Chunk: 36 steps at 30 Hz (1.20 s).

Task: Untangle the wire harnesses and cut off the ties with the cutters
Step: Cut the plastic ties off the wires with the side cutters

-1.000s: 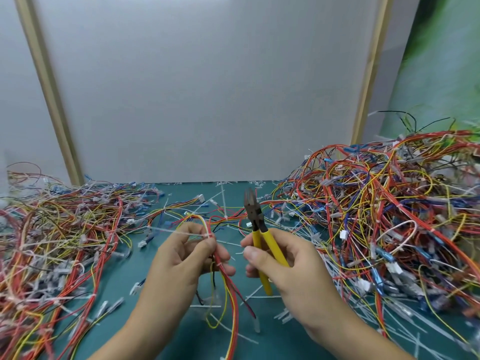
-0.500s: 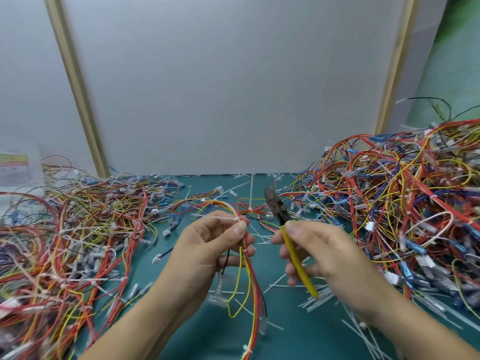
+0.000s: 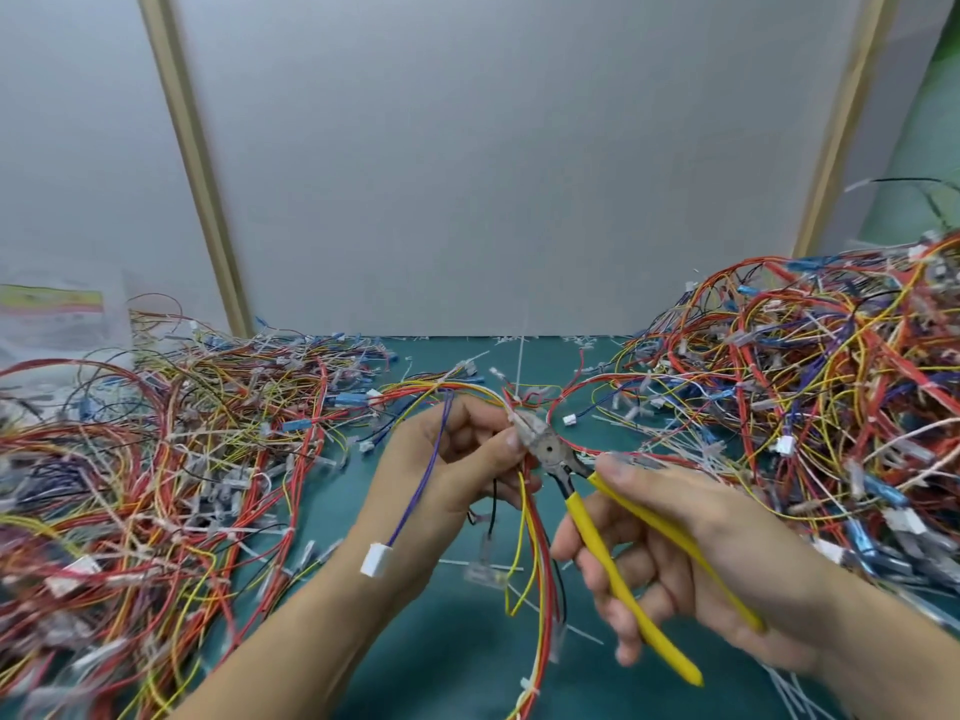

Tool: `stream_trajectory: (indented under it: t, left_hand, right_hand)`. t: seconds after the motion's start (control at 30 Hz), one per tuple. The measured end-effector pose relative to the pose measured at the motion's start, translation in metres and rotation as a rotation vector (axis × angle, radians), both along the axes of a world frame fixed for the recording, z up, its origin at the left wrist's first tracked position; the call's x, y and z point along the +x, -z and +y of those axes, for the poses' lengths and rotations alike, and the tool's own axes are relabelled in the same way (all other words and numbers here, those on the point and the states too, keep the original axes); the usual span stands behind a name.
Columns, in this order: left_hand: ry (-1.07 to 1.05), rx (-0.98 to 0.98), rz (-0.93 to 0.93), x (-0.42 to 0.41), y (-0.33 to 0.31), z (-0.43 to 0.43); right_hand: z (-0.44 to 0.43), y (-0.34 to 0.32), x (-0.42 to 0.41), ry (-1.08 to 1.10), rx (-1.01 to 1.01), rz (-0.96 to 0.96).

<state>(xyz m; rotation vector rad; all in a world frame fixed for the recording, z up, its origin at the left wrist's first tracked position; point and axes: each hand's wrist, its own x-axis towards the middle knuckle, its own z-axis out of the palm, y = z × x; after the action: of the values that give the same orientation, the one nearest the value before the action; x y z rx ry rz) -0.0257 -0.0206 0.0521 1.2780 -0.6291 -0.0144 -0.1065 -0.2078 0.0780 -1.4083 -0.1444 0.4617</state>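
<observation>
My left hand pinches a wire harness of red, yellow and black wires that hangs down between both hands. A purple wire with a white connector dangles over that hand's wrist. My right hand grips the yellow-handled cutters, handles spread apart. The cutters' grey jaws sit at the harness right beside my left thumb, where a white tie sticks up from the bundle.
A tall heap of tangled harnesses fills the right side; a flatter spread of wires covers the left. Cut white ties litter the green mat. A grey panel with wooden posts stands behind.
My right hand swung the cutters leftward, bringing the jaws from upright beside the harness onto the bundle at my left thumb. The handles have spread. The view shifted left.
</observation>
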Motion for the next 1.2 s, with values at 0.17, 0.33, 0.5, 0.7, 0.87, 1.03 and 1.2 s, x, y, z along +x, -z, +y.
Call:
stream_trajectory:
  t: [0.17, 0.33, 0.5, 0.7, 0.87, 1.03, 1.2]
  left_hand:
    - [0.037, -0.027, 0.058, 0.002, 0.002, 0.001]
    - [0.028, -0.026, 0.07, 0.002, 0.0, 0.002]
    - [0.072, -0.054, 0.174, -0.001, -0.006, 0.003]
    - [0.195, -0.121, 0.396, 0.0, -0.01, 0.004]
    - [0.182, -0.109, 0.376, 0.0, -0.008, 0.004]
    - [-0.043, -0.035, 0.253, 0.003, -0.009, 0.008]
    - [-0.378, 0.136, 0.049, 0.006, -0.005, 0.004]
  right_hand:
    - [0.0, -0.002, -0.002, 0.008, 0.002, -0.011]
    - [-0.002, -0.003, -0.002, -0.011, -0.002, -0.014]
    - [-0.006, -0.004, 0.0, 0.058, 0.05, -0.027]
    - [-0.008, -0.006, 0.002, 0.269, 0.037, -0.119]
    - [-0.008, -0.005, -0.002, 0.513, -0.358, -0.448]
    - [-0.01, 0.001, -0.004, 0.562, -0.754, -0.723]
    - [-0.004, 0.012, -0.003, 0.538, -0.931, -0.757]
